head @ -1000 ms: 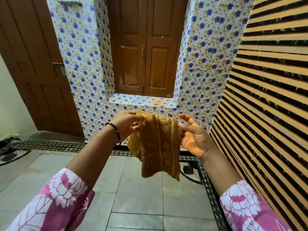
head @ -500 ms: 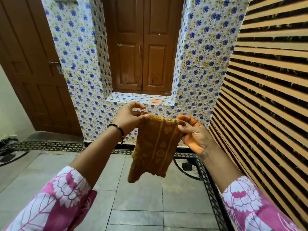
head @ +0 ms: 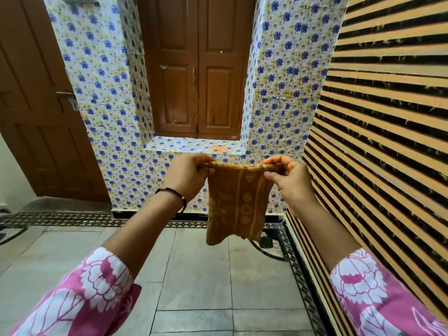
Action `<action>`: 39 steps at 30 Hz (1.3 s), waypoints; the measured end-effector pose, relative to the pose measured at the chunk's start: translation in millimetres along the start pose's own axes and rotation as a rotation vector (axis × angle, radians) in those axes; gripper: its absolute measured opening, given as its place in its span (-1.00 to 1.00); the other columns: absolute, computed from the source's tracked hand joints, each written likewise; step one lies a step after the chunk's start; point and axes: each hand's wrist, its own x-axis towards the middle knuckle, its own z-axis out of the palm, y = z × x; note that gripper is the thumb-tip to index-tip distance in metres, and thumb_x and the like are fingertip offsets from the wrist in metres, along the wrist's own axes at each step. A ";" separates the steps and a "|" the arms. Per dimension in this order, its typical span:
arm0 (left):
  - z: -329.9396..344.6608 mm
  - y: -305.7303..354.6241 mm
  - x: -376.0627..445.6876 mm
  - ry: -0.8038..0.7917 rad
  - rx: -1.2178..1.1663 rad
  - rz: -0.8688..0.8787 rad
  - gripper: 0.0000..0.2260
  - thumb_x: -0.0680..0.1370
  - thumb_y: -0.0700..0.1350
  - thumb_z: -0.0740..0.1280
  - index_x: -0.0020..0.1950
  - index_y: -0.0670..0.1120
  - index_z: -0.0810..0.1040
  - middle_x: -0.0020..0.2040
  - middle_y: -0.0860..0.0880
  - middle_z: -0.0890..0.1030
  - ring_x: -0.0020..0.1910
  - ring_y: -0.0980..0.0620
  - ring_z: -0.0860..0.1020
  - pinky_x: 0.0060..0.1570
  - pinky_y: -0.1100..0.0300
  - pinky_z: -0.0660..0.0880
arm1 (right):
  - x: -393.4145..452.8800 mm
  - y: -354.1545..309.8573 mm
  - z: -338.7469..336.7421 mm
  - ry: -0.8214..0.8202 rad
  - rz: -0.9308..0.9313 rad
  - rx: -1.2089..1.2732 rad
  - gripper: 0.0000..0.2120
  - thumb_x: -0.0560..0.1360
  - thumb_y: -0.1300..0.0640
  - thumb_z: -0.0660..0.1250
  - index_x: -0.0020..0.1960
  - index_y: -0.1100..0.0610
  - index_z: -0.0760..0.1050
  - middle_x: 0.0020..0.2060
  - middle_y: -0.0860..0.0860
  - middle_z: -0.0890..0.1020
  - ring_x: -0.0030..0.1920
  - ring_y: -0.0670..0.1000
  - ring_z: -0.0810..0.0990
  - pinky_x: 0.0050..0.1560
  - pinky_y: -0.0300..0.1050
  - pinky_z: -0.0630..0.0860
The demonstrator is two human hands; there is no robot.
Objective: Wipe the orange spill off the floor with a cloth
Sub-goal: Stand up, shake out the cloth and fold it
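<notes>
Both hands have spread apart, stretching the cloth's (head: 236,200) top edge taut: left hand (head: 186,175) and right hand (head: 289,180) each pinch a corner above the floor (head: 194,275). Beyond, an orange spill (head: 219,149) marks the tiled ledge (head: 169,145).

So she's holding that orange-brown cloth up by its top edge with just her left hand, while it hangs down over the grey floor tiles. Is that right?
Not quite: both hands hold it. In the head view the left hand and the right hand each pinch a top corner of the cloth, stretching its top edge between them. The rest stands: it hangs above the grey floor tiles.
</notes>
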 end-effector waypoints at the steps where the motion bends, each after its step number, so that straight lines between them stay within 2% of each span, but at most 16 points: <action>1: -0.2 0.5 0.3 0.019 -0.026 0.007 -0.85 0.54 -0.20 0.36 0.08 -0.10 0.64 -0.05 -0.04 0.64 -0.12 0.06 0.57 -0.07 0.21 0.50 | 0.0 -0.6 -0.9 0.019 -0.013 -0.031 -0.76 0.45 0.33 0.39 -0.11 -0.02 0.55 -0.09 0.02 0.63 -0.05 -0.05 0.62 -0.05 -0.24 0.57; 4: 1.3 1.7 0.5 -0.008 -0.161 -0.005 -0.94 0.59 -0.12 0.28 -0.06 -0.05 0.54 -0.15 0.06 0.58 -0.15 0.15 0.53 -0.15 0.27 0.47 | -2.1 -4.6 -2.5 0.009 -0.022 0.016 -0.84 0.52 0.27 0.32 -0.12 0.02 0.48 -0.14 0.02 0.57 -0.10 -0.03 0.57 -0.07 -0.22 0.56; 6: 6.9 4.0 -1.2 -0.052 -0.292 -0.021 -0.85 0.62 -0.10 0.20 -0.14 -0.02 0.45 -0.25 0.06 0.49 -0.27 0.16 0.44 -0.28 0.30 0.39 | -4.1 -5.5 -1.3 -0.038 -0.002 0.137 -0.89 0.57 0.23 0.24 -0.10 0.06 0.45 -0.14 0.07 0.55 -0.09 0.03 0.55 0.00 -0.07 0.55; 9: 15.6 9.8 -0.8 -0.007 -0.614 -0.085 -0.82 0.64 -0.07 0.17 -0.02 -0.12 0.50 -0.17 -0.10 0.53 -0.19 0.03 0.47 -0.17 0.10 0.48 | -7.5 -12.7 6.9 -0.029 -0.011 0.250 -0.91 0.58 0.08 0.22 -0.10 0.00 0.44 -0.17 0.12 0.47 -0.16 0.11 0.46 -0.09 0.15 0.48; 11: 20.5 13.0 -2.6 0.041 -0.857 -0.180 -0.83 0.62 -0.05 0.21 -0.01 -0.11 0.52 -0.19 -0.02 0.57 -0.21 0.09 0.51 -0.19 0.11 0.50 | -7.2 -20.4 13.4 0.013 -0.039 0.280 -0.92 0.51 -0.01 0.23 -0.12 -0.04 0.46 -0.18 0.09 0.44 -0.17 0.08 0.39 -0.13 0.09 0.37; 13: 25.0 13.5 -7.8 0.002 -1.094 -0.282 -0.85 0.56 -0.01 0.29 -0.04 -0.08 0.54 -0.26 0.09 0.60 -0.25 0.14 0.55 -0.30 0.22 0.51 | -5.3 -27.3 18.6 0.039 -0.075 0.309 -0.91 0.49 0.01 0.24 -0.10 0.01 0.46 -0.21 0.10 0.46 -0.18 0.08 0.42 -0.09 0.05 0.41; 16: 35.6 6.9 -20.2 -0.185 -1.274 -0.354 -0.52 0.37 0.17 0.47 0.09 -0.16 0.54 -0.14 0.00 0.65 -0.11 0.04 0.60 -0.15 0.15 0.56 | -3.2 -35.2 23.2 0.051 -0.093 0.355 -0.91 0.54 0.10 0.25 -0.12 0.04 0.49 -0.18 0.06 0.53 -0.11 0.03 0.50 0.02 0.00 0.49; 18: 44.6 1.8 -27.5 -0.346 -1.260 -0.365 -0.32 0.19 0.28 0.54 0.09 -0.16 0.53 -0.07 -0.05 0.65 -0.05 0.00 0.61 0.03 0.07 0.54 | -0.7 -39.2 24.9 0.057 -0.040 0.416 -0.89 0.58 0.17 0.24 -0.11 0.07 0.50 -0.16 0.08 0.56 -0.08 0.05 0.53 0.07 0.02 0.52; 21: 58.5 1.7 -40.0 -0.516 -1.130 -0.299 -0.52 0.29 0.12 0.54 0.06 -0.13 0.56 0.02 -0.08 0.66 0.05 -0.03 0.61 0.17 0.05 0.50 | 5.6 -43.4 22.2 0.111 0.022 0.466 -0.89 0.58 0.19 0.25 -0.10 0.11 0.51 -0.19 0.06 0.60 -0.09 0.05 0.57 0.06 0.00 0.55; 23: 59.9 4.4 -41.9 -0.483 -1.097 -0.277 -0.70 0.39 -0.09 0.52 0.06 -0.14 0.58 0.02 -0.08 0.67 0.04 -0.04 0.62 0.06 0.13 0.53 | 9.0 -43.2 15.1 0.144 0.063 0.466 -0.89 0.57 0.19 0.26 -0.12 0.11 0.51 -0.22 0.05 0.61 -0.13 0.03 0.59 0.03 -0.02 0.56; 25: 54.0 7.4 -40.4 -0.415 -1.136 -0.287 -0.73 0.37 -0.18 0.46 0.06 -0.13 0.57 -0.03 -0.05 0.68 -0.02 -0.01 0.63 -0.08 0.19 0.57 | 10.2 -38.1 5.3 0.159 0.119 0.480 -0.91 0.56 0.19 0.28 -0.11 0.12 0.51 -0.23 0.05 0.61 -0.17 0.01 0.60 -0.04 -0.05 0.58; 28: 41.6 11.9 -37.1 -0.340 -1.172 -0.257 -0.71 0.33 -0.21 0.42 0.04 -0.11 0.59 -0.10 -0.02 0.70 -0.09 0.03 0.66 -0.16 0.19 0.60 | 9.0 -28.5 -9.1 0.145 0.210 0.559 -0.95 0.53 0.21 0.31 -0.10 0.13 0.52 -0.29 0.03 0.64 -0.21 0.01 0.62 -0.18 -0.09 0.62; 31: 35.0 20.4 -34.7 -0.351 -1.160 -0.199 -0.73 0.37 -0.17 0.40 0.06 -0.08 0.57 -0.05 -0.04 0.69 -0.02 -0.03 0.65 -0.06 0.07 0.61 | 3.7 -19.5 -17.6 0.123 0.282 0.678 -0.97 0.50 0.19 0.34 -0.06 0.13 0.52 -0.18 0.07 0.65 -0.11 0.07 0.63 -0.06 0.05 0.59; 34: 33.7 27.1 -29.0 -0.333 -1.192 -0.218 -0.74 0.41 -0.15 0.38 0.09 -0.06 0.55 -0.04 -0.03 0.68 -0.02 -0.03 0.65 -0.07 0.07 0.61 | -7.8 -3.5 -16.1 0.045 0.421 0.747 -0.60 0.42 0.02 0.38 0.20 0.19 0.50 0.16 0.20 0.59 0.15 0.22 0.58 0.08 0.22 0.54; 35: 34.6 28.0 -26.9 -0.321 -1.208 -0.228 -0.76 0.44 -0.16 0.36 0.09 -0.07 0.54 -0.05 -0.04 0.68 -0.04 -0.02 0.65 -0.11 0.10 0.61 | -14.4 2.1 -12.9 -0.020 0.499 0.755 -0.56 0.45 -0.05 0.33 0.23 0.19 0.51 0.19 0.22 0.57 0.16 0.23 0.58 0.07 0.23 0.54; 39: 37.6 23.8 -23.5 -0.279 -1.237 -0.321 -0.86 0.56 -0.23 0.27 0.11 -0.12 0.52 -0.08 -0.09 0.66 -0.17 0.01 0.65 -0.21 0.14 0.63 | -50.0 23.5 5.9 -0.201 0.808 0.858 -0.49 0.54 -0.18 0.16 0.02 0.23 0.64 -0.06 0.24 0.66 -0.10 0.22 0.66 -0.11 0.10 0.61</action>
